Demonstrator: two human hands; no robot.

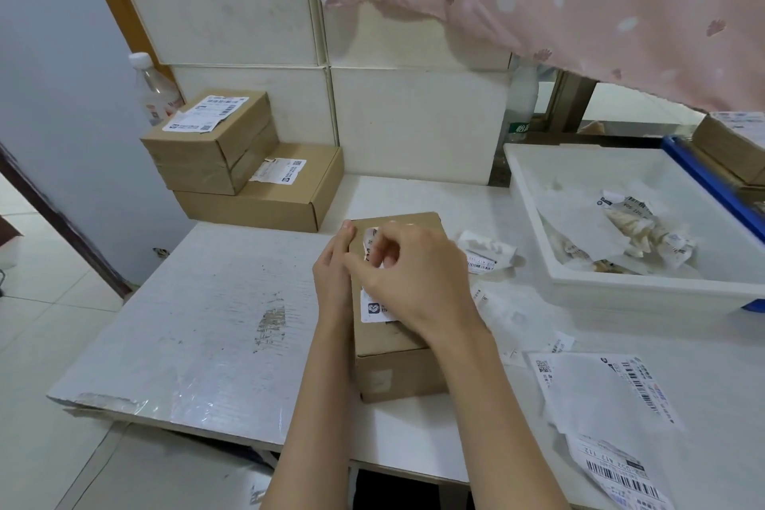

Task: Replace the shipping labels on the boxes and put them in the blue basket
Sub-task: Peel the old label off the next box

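A small cardboard box stands on the white table in front of me, with a partly torn white shipping label on its top. My left hand lies flat against the box's left side with straight fingers. Over the box top, my right hand pinches the torn label between thumb and fingers. At the far right, the blue basket shows only its rim, with a labelled box in it. Fresh labels lie on the table at the right.
Two stacked labelled boxes stand at the back left, beside a plastic bottle. A white tray at the right holds crumpled label scraps. A torn scrap lies by the box. A pink curtain hangs above.
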